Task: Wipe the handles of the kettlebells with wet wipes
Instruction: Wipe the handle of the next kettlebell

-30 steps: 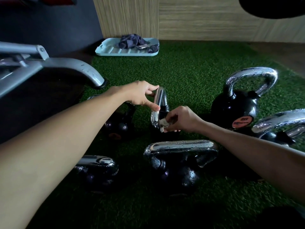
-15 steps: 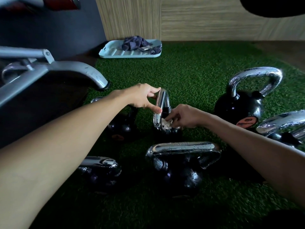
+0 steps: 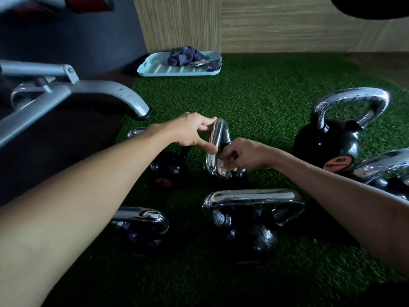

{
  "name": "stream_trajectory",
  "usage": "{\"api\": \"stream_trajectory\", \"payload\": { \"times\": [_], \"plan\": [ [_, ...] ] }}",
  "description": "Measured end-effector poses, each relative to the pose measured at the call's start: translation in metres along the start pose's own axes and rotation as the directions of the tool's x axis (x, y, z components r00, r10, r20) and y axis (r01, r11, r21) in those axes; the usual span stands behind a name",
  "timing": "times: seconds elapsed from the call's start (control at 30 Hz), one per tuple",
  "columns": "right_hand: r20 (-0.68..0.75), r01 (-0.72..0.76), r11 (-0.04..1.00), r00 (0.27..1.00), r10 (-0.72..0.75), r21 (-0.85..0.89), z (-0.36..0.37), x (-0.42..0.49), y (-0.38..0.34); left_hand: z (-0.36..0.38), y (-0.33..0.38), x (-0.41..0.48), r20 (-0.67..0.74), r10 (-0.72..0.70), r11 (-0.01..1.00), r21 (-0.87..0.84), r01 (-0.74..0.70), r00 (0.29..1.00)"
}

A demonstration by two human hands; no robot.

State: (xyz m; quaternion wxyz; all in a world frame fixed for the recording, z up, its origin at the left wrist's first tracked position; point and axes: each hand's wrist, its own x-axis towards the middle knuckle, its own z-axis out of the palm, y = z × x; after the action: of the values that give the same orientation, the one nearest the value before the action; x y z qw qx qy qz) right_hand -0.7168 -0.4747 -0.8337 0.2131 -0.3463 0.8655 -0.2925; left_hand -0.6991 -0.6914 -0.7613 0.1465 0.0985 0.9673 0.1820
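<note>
Everything sat on green artificial turf (image 3: 254, 103), and I took my bearings from the narrow chrome loop handle (image 3: 218, 138) of the middle kettlebell. Well off to its left stood a grey metal bench frame (image 3: 88, 94). Down to the handle's near left lay a black kettlebell with a stubby chrome handle (image 3: 141, 220), and just left of it a small black kettlebell (image 3: 168, 167), partly hidden by the forearm. The left hand (image 3: 192, 134) pinched the top of the loop handle between thumb and fingertips. Far behind the handle, against the wall, was a pale blue plastic tray (image 3: 155, 69) with a dark crumpled cloth (image 3: 186, 56) on it. The right hand (image 3: 243, 156), fingers curled, pinched a white wet wipe (image 3: 219, 165) against the handle's lower part. In front of the handle stood a black kettlebell with a wide chrome handle (image 3: 252, 196), beaded with droplets. Well to the handle's right was a large black kettlebell with an orange label (image 3: 332, 142).
</note>
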Motion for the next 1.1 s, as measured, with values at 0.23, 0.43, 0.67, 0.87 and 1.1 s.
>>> {"api": "stream_trajectory", "payload": {
  "times": [0.23, 0.43, 0.67, 0.87, 1.1],
  "plan": [
    [0.023, -0.032, 0.991, 0.999, 0.03, 0.129, 0.004, -0.01, -0.004, -0.002, -0.003, 0.001, 0.013, -0.003, 1.0, 0.027, 0.003, 1.0],
    [-0.074, -0.012, 0.913, 0.996, 0.046, 0.407, 0.015, -0.006, -0.01, -0.006, -0.005, -0.003, 0.013, -0.01, 0.998, 0.061, 0.009, 1.0],
    [-0.232, -0.018, 0.899, 0.964, 0.132, 0.437, 0.013, -0.001, -0.003, -0.002, 0.007, 0.006, 0.022, 0.007, 0.998, 0.062, -0.009, 1.0],
    [-0.382, -0.021, 0.926, 0.907, 0.176, 0.377, 0.009, 0.0, -0.002, -0.006, 0.008, 0.006, 0.044, 0.008, 0.997, 0.082, -0.011, 0.999],
    [-0.446, -0.024, 0.947, 0.878, 0.173, 0.319, 0.005, 0.008, -0.002, -0.007, 0.0, -0.003, 0.022, -0.001, 0.997, 0.08, -0.001, 1.0]
  ]
}}
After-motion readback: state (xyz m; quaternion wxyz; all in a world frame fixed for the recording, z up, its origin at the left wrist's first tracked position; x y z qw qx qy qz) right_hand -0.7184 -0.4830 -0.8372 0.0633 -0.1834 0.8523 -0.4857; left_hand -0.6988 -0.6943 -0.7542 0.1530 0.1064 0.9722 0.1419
